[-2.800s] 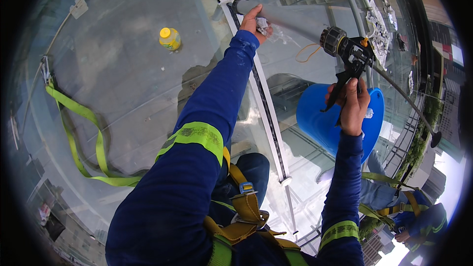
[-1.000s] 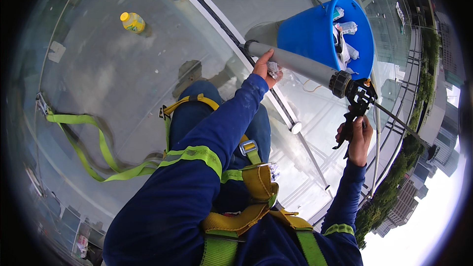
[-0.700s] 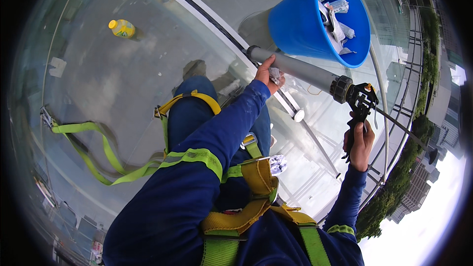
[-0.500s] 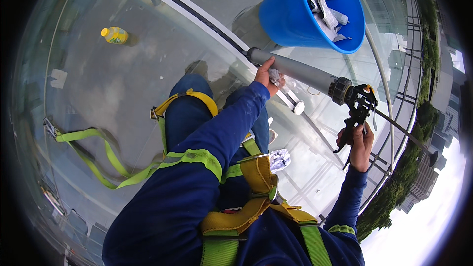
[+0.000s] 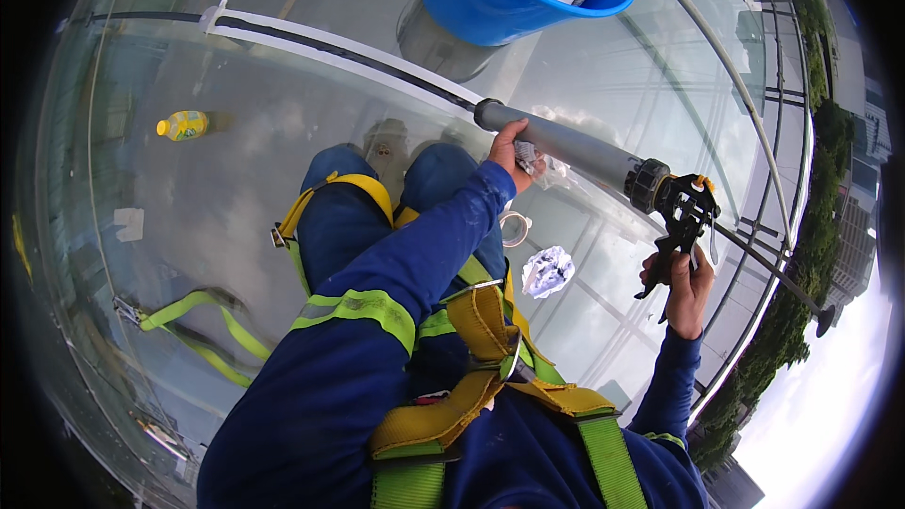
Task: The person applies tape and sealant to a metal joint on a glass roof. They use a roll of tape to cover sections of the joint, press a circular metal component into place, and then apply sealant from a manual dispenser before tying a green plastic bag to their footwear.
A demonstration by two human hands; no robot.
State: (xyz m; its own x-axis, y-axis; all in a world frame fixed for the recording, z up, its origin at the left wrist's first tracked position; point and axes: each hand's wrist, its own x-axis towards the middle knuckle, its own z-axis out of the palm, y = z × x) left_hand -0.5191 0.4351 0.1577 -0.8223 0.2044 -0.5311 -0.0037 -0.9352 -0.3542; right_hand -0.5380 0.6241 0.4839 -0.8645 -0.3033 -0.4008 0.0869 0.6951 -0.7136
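Gripping the caulking gun [image 5: 580, 146] at two points, the person supported it slanting, front end to the left and higher in the head view. The left hand [image 5: 510, 155] was closed around the barrel near its front cap, thumb along the upper side, with crumpled wrapping [image 5: 530, 158] bunched against the barrel. The right hand [image 5: 688, 287] was curled around the black handle [image 5: 665, 269] at the rear; how far the trigger was pressed could not be told.

The front cap stood at the dark seam [image 5: 283, 35], which ran leftward from the gun. Compared with the earliest frame, the gun stood farther along this seam, now well apart from the white end bracket [image 5: 212, 17]. The blue bucket [image 5: 490, 9], formerly below the gun, stood above its barrel, partly cut off by the upper edge of the view. The yellow bottle [image 5: 183, 125] lay well to the left of the gun, the green strap [image 5: 179, 306] lower left. Below the barrel, a tape roll [image 5: 528, 226] and crumpled paper [image 5: 548, 272] had come into fuller view.
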